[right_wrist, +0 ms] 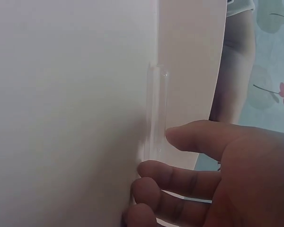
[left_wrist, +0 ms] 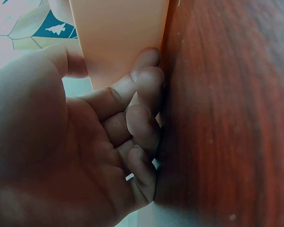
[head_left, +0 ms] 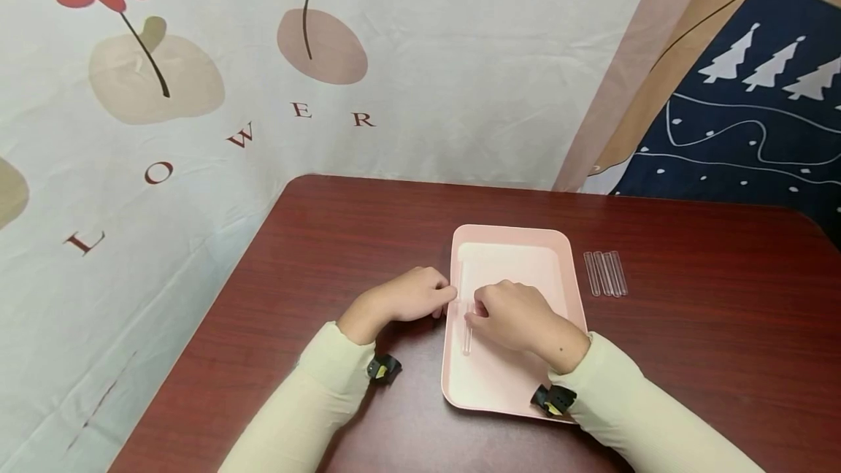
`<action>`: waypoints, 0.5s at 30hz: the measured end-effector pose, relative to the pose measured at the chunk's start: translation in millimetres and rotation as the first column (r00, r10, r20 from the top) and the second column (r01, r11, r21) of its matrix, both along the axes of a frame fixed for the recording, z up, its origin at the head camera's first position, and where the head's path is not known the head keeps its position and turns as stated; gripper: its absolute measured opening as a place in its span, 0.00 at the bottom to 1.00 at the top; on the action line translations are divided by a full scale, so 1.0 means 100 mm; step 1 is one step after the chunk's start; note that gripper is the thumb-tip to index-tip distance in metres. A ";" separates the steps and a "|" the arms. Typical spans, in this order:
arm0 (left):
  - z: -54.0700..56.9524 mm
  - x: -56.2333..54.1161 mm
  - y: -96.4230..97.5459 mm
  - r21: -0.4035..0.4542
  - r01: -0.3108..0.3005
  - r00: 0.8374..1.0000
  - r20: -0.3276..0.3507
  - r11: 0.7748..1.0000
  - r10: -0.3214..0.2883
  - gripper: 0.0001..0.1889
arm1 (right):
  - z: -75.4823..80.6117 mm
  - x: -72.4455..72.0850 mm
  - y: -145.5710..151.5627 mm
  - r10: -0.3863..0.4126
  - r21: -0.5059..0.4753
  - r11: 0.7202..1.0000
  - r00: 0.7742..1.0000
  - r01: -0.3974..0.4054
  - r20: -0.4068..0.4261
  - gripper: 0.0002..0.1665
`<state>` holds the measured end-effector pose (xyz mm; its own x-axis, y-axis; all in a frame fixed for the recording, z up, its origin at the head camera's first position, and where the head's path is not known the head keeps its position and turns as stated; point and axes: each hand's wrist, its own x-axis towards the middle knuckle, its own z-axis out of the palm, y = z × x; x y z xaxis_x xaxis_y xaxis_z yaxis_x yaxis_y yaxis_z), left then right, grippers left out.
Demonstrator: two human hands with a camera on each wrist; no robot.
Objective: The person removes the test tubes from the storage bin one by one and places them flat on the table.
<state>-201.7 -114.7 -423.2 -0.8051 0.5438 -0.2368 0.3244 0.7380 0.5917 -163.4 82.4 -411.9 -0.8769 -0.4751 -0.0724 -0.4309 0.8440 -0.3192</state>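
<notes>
A pale pink tray lies on the table. My left hand grips its left side; in the left wrist view the thumb rests at the rim and the curled fingers lie against the outer wall, close to the tabletop. Inside the tray, my right hand pinches a clear test tube near one end, thumb on one side and forefinger on the other. This tube lies lengthwise along the tray's left inner edge. Another clear tube shows faintly farther up that same edge.
To the right of the tray, several clear test tubes lie side by side on the dark red wooden table. Behind the table hangs a white cloth with flower prints, and a navy one with white trees.
</notes>
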 end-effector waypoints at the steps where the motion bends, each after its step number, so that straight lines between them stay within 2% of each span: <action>1: 0.00 0.00 0.00 -0.001 0.000 1.000 -0.001 1.000 0.000 0.21 | 0.00 0.00 0.00 -0.002 0.000 1.000 1.000 0.002 0.001 0.19; 15: 0.02 0.00 0.00 -0.006 0.002 1.000 -0.001 1.000 -0.002 0.21 | 0.00 0.00 -0.02 -0.016 0.011 1.000 1.000 0.016 0.013 0.19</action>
